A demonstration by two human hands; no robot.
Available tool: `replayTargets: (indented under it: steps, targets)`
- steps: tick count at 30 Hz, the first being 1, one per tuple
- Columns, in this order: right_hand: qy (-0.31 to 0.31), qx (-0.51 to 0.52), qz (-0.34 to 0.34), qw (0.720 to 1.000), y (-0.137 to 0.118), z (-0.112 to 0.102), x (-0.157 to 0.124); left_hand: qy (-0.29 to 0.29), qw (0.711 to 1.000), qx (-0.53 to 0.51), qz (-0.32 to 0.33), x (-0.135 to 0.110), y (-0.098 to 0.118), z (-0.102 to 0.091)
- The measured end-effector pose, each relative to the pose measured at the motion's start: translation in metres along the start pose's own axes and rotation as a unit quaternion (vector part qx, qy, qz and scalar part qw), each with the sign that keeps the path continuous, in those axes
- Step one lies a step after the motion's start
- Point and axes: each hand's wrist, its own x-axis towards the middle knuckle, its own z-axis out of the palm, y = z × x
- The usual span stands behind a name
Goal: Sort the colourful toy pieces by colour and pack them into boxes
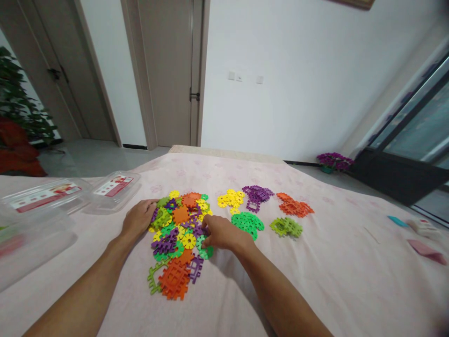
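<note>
A mixed heap of coloured plastic interlocking pieces [177,234] lies on a pink cloth [245,290]. My left hand [138,219] rests on the heap's left edge with its fingers curled onto the pieces. My right hand [220,233] is at the heap's right side, fingers pinched on a green round piece [203,248]. To the right lie sorted small piles: yellow [230,199], purple [257,194], orange [293,206], dark green [248,222] and light green [286,227].
Clear plastic boxes and lids [49,201] stand on the left of the cloth. Small items lie at the far right [423,236]. Beyond are a door [168,70], a white wall, a potted plant [17,98] and a glass door at the right.
</note>
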Motion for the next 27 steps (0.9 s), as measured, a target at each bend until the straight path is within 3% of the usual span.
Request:
replayTargets:
  steps: [5, 11, 18, 22, 24, 27]
  targets:
    - [-0.002, -0.066, 0.025, 0.997, -0.009, -0.003, -0.006, -0.004, 1.0, -0.006, -0.002, 0.0, -0.001, 0.0]
    - [0.027, -0.022, 0.008, 0.999, 0.007, -0.006, 0.004, 0.0, 1.0, -0.007, 0.001, 0.002, -0.001, 0.001]
    - [0.079, 0.0, 0.025, 0.997, 0.044, -0.052, -0.01, -0.008, 1.0, -0.007, -0.003, 0.005, -0.001, 0.001]
    - [0.029, 0.021, 0.078, 0.996, 0.071, -0.078, -0.033, -0.009, 1.0, -0.009, -0.008, 0.005, -0.001, 0.001]
    - [0.024, -0.008, 0.109, 0.994, 0.079, -0.086, -0.04, -0.008, 1.0, -0.008, -0.007, 0.005, -0.001, 0.001]
    - [0.066, -0.069, 0.116, 0.989, 0.074, -0.086, -0.038, -0.008, 1.0, -0.007, -0.009, 0.006, -0.003, 0.002]
